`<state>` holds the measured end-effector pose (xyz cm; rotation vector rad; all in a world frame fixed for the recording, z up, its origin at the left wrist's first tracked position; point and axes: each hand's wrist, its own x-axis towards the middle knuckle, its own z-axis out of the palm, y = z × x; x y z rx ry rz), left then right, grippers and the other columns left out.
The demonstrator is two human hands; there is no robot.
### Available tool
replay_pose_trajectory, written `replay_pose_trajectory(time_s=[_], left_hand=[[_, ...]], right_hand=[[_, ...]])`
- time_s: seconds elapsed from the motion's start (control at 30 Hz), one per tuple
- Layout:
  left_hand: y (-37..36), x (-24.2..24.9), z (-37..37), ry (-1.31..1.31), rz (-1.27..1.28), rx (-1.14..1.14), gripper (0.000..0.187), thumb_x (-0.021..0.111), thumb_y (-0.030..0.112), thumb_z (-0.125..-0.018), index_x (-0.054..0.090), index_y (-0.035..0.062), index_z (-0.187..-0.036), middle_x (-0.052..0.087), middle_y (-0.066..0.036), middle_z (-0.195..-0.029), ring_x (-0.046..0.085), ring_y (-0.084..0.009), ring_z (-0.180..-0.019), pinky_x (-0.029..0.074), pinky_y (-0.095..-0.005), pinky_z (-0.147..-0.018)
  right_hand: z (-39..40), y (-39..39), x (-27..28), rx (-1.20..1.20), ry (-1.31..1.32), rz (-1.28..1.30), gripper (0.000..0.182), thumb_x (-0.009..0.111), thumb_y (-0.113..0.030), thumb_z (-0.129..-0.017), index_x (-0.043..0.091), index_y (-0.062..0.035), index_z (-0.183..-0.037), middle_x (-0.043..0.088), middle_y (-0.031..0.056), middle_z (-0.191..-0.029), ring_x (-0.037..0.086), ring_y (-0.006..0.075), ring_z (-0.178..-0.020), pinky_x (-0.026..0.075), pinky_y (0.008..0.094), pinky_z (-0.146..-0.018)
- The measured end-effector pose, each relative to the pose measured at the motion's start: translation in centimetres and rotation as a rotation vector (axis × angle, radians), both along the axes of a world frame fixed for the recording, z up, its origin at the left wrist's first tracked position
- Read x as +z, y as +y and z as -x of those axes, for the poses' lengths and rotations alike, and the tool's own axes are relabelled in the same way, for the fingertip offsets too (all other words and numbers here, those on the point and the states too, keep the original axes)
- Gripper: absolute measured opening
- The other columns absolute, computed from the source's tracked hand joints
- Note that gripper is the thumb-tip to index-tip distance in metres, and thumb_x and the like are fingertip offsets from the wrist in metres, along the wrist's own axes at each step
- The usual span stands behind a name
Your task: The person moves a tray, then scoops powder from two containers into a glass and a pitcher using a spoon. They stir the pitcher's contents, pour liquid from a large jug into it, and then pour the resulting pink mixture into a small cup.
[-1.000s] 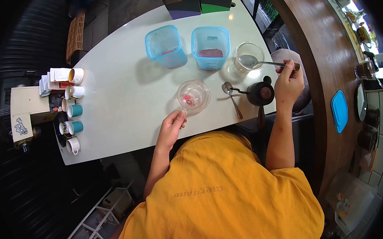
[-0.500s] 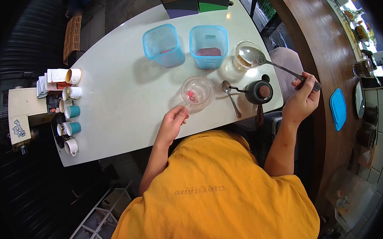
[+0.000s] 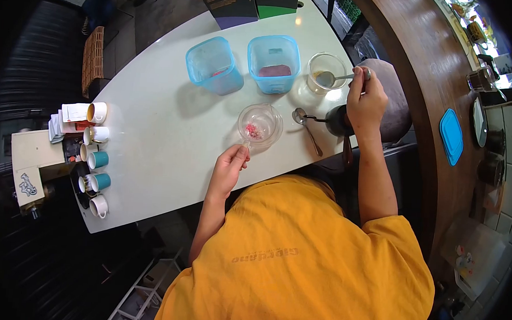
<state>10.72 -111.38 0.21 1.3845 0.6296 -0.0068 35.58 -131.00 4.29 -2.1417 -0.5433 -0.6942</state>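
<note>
My right hand (image 3: pixel 364 102) has swung back in over the table since half a second ago — then it was out past the table edge with the spoon (image 3: pixel 331 78) lifted clear above the glass beaker (image 3: pixel 325 71); now its fingers are closed on the handle and the spoon's bowl sits down inside the beaker, just ahead of my knuckles. A second ago the spoon lay across the beaker's rim, with my hand further off. The small black kettle (image 3: pixel 338 121) that stood in full view then is now partly under my right wrist.

My left hand (image 3: pixel 231 165) has hardly moved: its fingers pinch the short handle of the glass bowl (image 3: pixel 261 124), which stands just ahead of the fingertips with a few pink bits in the bottom. Between my two hands a second spoon (image 3: pixel 305 126) lies flat on the white table (image 3: pixel 159 126), untouched.

Beyond the left hand stand two blue tubs (image 3: pixel 214 65) side by side, the one nearer my right hand holding something dark red. Beyond those, at the far edge, are two dark boxes (image 3: pixel 241 0) with printing on them — too small to read. Well off to the left of my left hand a row of cups (image 3: pixel 97 146), white and teal, lines the table's edge, and beside them a pale box (image 3: pixel 30 160) bears a small drawn figure. There is writing on the front of my yellow shirt (image 3: pixel 297 260), but I cannot make it out.
</note>
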Motion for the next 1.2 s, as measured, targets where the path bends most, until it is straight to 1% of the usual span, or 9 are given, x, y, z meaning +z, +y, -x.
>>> replay_pose_trajectory(time_s=[0.17,0.37,0.43,0.47,0.63,0.77,1.0,1.13,1.2], left_hand=[[0.2,0.1,0.5,-0.001,0.004,0.031,0.032,0.052,0.033,-0.095,0.057,0.0047,-0.081,0.051,0.002,-0.075,0.043,-0.0075,-0.068,0.037,-0.0215,-0.064],[0.2,0.1,0.8,0.032,0.0,0.055,0.031,0.051,0.032,-0.096,0.057,0.0055,-0.081,0.051,0.003,-0.075,0.043,-0.0068,-0.068,0.037,-0.021,-0.064],[0.1,0.2,0.7,0.026,0.017,0.047,0.031,0.051,0.032,-0.096,0.057,0.0057,-0.081,0.051,0.003,-0.075,0.043,-0.0067,-0.068,0.037,-0.021,-0.064],[0.2,0.2,0.7,0.026,0.017,0.047,0.031,0.051,0.032,-0.096,0.057,0.0057,-0.081,0.051,0.003,-0.075,0.043,-0.0067,-0.068,0.037,-0.021,-0.064],[0.1,0.1,0.5,0.034,0.012,0.041,0.031,0.05,0.032,-0.096,0.057,0.0057,-0.081,0.051,0.003,-0.075,0.043,-0.0067,-0.068,0.037,-0.0209,-0.064],[0.1,0.0,0.3,0.027,0.024,0.024,0.029,0.05,0.03,-0.096,0.057,0.0057,-0.081,0.051,0.003,-0.075,0.043,-0.0067,-0.068,0.037,-0.0208,-0.064],[0.0,-0.2,-0.3,0.022,0.053,-0.001,0.028,0.049,0.03,-0.096,0.057,0.0065,-0.083,0.055,0.0,-0.076,0.046,-0.007,-0.068,0.038,-0.0212,-0.064],[-0.2,-0.1,-0.8,0.01,0.066,-0.022,0.027,0.051,0.03,-0.096,0.059,0.0067,-0.084,0.052,0.004,-0.076,0.043,-0.0058,-0.067,0.036,-0.0197,-0.062],[-0.3,-0.2,-0.9,0.002,0.072,-0.021,0.027,0.052,0.031,-0.095,0.059,0.0067,-0.084,0.052,0.004,-0.076,0.043,-0.0059,-0.067,0.036,-0.0198,-0.062]], right_hand=[[-0.1,0.2,0.1,0.015,0.046,-0.026,0.012,0.056,-0.013,-0.089,0.06,-0.0025,-0.085,0.058,0.0117,-0.064,0.056,0.0283,-0.058,0.043,0.0381,-0.055],[-0.2,0.0,0.1,-0.012,0.121,-0.101,0.018,0.054,-0.017,-0.091,0.062,-0.0018,-0.084,0.061,0.0128,-0.065,0.061,0.0269,-0.057,0.046,0.0339,-0.053],[0.0,-0.3,0.5,-0.083,0.266,-0.167,0.021,0.053,-0.018,-0.092,0.063,-0.0022,-0.084,0.062,0.0108,-0.062,0.063,0.0217,-0.056,0.046,0.0311,-0.053],[0.0,-0.4,0.7,-0.083,0.266,-0.167,0.021,0.053,-0.018,-0.092,0.063,-0.0022,-0.084,0.062,0.0108,-0.062,0.063,0.0217,-0.056,0.046,0.0311,-0.053],[0.0,-1.4,1.0,-0.155,0.217,-0.333,0.023,0.051,-0.018,-0.093,0.063,-0.0003,-0.084,0.061,0.004,-0.059,0.06,0.0102,-0.056,0.046,0.0255,-0.054],[-0.1,-2.6,1.0,-0.092,0.206,-0.501,0.025,0.049,-0.018,-0.095,0.061,0.002,-0.086,0.059,0.0017,-0.063,0.056,0.0062,-0.06,0.044,0.0217,-0.057],[2.4,-3.7,4.3,-0.05,0.253,-0.668,0.026,0.048,-0.02,-0.097,0.059,0.0022,-0.088,0.057,0.0029,-0.066,0.053,0.007,-0.062,0.041,0.0203,-0.059],[5.2,-3.4,3.5,0.087,0.209,-0.771,0.023,0.044,-0.016,-0.097,0.056,0.0024,-0.09,0.056,0.0051,-0.069,0.053,0.0083,-0.062,0.041,0.0217,-0.058],[7.3,-2.9,2.2,0.171,0.151,-0.685,0.021,0.04,-0.014,-0.097,0.053,0.0015,-0.091,0.056,0.0064,-0.068,0.053,0.0117,-0.059,0.041,0.025,-0.056]])
